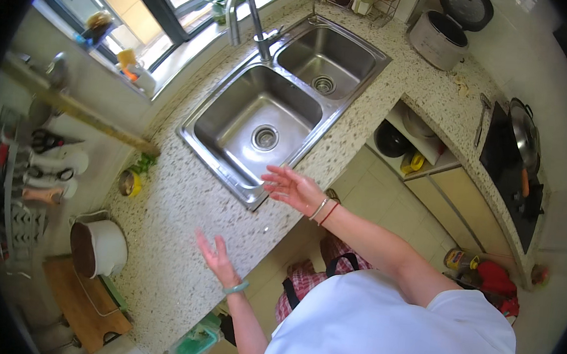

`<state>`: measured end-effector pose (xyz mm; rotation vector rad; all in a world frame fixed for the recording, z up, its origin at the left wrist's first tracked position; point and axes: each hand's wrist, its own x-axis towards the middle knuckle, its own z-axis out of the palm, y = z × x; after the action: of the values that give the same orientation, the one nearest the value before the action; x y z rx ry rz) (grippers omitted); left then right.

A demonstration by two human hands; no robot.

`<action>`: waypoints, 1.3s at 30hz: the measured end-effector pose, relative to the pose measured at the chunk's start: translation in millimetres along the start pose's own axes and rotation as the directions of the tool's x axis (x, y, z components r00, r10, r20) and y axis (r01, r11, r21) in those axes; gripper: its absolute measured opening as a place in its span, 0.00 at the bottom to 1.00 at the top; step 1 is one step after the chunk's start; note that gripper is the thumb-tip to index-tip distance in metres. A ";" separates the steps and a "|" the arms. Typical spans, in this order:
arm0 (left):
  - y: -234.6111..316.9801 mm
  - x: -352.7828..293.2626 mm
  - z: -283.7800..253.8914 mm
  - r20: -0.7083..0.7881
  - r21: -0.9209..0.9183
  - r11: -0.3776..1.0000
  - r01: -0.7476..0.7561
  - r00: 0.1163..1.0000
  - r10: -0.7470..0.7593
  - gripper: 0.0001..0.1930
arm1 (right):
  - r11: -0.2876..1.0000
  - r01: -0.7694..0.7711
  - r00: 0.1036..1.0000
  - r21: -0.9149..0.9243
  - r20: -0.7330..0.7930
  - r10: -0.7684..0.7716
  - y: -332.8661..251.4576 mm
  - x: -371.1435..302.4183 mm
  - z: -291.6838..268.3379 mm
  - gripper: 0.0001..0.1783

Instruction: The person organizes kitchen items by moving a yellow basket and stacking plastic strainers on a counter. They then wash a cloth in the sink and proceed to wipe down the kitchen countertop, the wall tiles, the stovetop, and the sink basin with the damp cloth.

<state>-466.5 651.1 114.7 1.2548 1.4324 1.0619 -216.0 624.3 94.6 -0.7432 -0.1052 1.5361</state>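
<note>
My left hand (pixel 217 259) hovers over the speckled stone counter (pixel 166 234), its fingers spread and nothing in them. A green bangle (pixel 235 286) circles that wrist. My right hand (pixel 296 190) is held out by the near rim of the double steel sink (pixel 221 165), palm turned up and fingers apart, also holding nothing. On the right wrist are a light bangle and a red string. Both sink basins have bare drains showing, and a curved metal faucet (pixel 251 16) rises behind them.
A white pot (pixel 110 246) and wooden cutting board (pixel 65 286) stand at the left. Scissors (pixel 53 142) and other utensils hang on the wall. An open rice cooker (pixel 434 46) sits at the far right, near a black stove (pixel 501 157) with a lidded pan.
</note>
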 end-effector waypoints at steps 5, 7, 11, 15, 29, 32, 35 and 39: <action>42.1 33.3 133.8 0.378 0.308 0.896 0.320 0.823 -0.423 0.25 | 0.983 0.084 0.987 -0.163 -0.124 -0.105 -105.0 12.4 -60.8 0.25; 15.2 51.5 168.1 0.399 0.159 0.986 0.054 0.910 -0.114 0.24 | 0.987 0.075 0.984 -0.141 -0.149 -0.096 -132.6 23.0 -70.8 0.24; 12.1 67.6 229.5 0.432 -0.077 0.974 0.212 0.888 -0.159 0.24 | 0.996 0.064 0.975 -0.058 -0.212 -0.075 -168.0 36.6 -101.0 0.23; 12.1 74.5 266.1 0.475 0.269 0.958 -0.096 0.879 -0.045 0.24 | 0.994 0.104 0.961 -0.040 -0.254 -0.111 -191.3 48.8 -121.8 0.22; -191.2 207.7 327.8 0.712 0.700 0.391 -0.598 0.628 -0.314 0.35 | 0.974 0.180 0.824 -0.135 -0.520 -0.224 -234.9 -3.5 -153.3 0.24; -208.0 204.0 336.9 0.693 0.720 0.424 -0.549 0.595 -0.407 0.36 | 0.980 0.157 0.777 -0.126 -0.596 -0.201 -228.2 -13.5 -164.3 0.24; -212.3 201.4 338.8 0.704 0.710 0.398 -0.581 0.580 -0.411 0.38 | 0.979 0.144 0.765 -0.144 -0.611 -0.203 -224.8 -19.4 -174.7 0.24; -216.2 203.7 332.9 0.709 0.704 0.441 -0.557 0.585 -0.393 0.39 | 0.980 0.156 0.776 -0.126 -0.598 -0.200 -229.1 -11.5 -176.4 0.23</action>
<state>-193.1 841.0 -182.4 2.2215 1.0810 -0.5308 69.2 579.6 74.4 -1.2200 0.2519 1.0521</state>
